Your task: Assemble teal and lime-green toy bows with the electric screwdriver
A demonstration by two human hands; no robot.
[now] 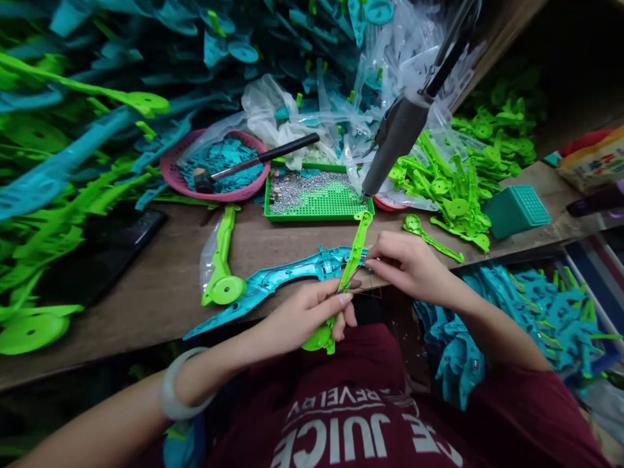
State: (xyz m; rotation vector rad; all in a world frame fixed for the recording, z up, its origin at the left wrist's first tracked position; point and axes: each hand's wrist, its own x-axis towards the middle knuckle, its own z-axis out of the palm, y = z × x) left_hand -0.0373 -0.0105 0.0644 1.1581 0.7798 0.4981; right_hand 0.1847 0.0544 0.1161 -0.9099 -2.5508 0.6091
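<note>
My left hand (316,309) is closed around a long lime-green plastic part (355,250), which points up and away from me, its round end below my fingers. Thin dark wires (351,278) run along this part. My right hand (402,263) is pinched beside it, fingertips at the wires; the exact hold is partly hidden. Behind my hands a long blue plastic piece (287,268) lies on the bench, with thin wires along it. Another green part (223,260) with a round end rests across its left portion, next to a clear plastic film.
A grey electric screwdriver (397,140) hangs above a green tray (316,218) of small screws. A hammer (287,148) lies across a pink basket (168,162) of blue pieces. Green parts (453,188) are heaped at right, near a teal box (519,211). Piles of blue and green parts rise at left.
</note>
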